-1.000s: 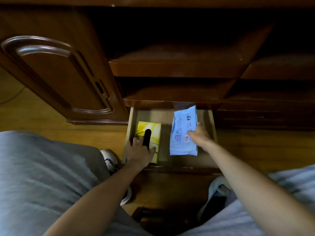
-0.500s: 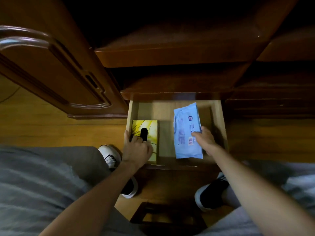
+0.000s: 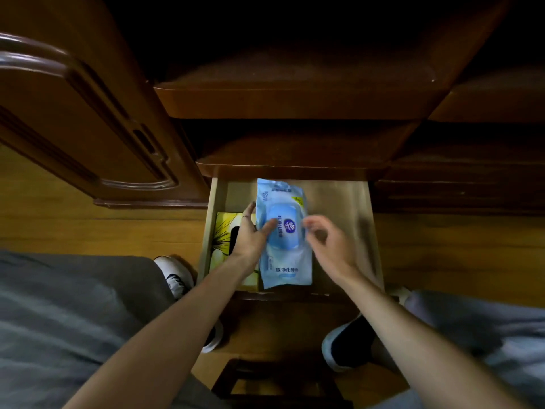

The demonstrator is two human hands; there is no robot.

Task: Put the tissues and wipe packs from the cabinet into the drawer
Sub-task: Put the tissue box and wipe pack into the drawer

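Note:
A blue wipe pack lies lid-up in the middle of the open wooden drawer. A yellow tissue box sits at the drawer's left side, partly hidden by my left forearm. My left hand rests against the pack's left edge with its thumb on the blue lid. My right hand hovers just right of the pack, fingers curled and apart, blurred, holding nothing.
Dark cabinet shelves hang over the drawer's back. An open cabinet door stands at the left. My knees and shoes flank the drawer front on the wooden floor. A dark low stool sits below.
The wipe pack has been turned lid-up and shifted left beside the tissue box. My left hand left the tissue box for the pack; my right hand let go of the pack.

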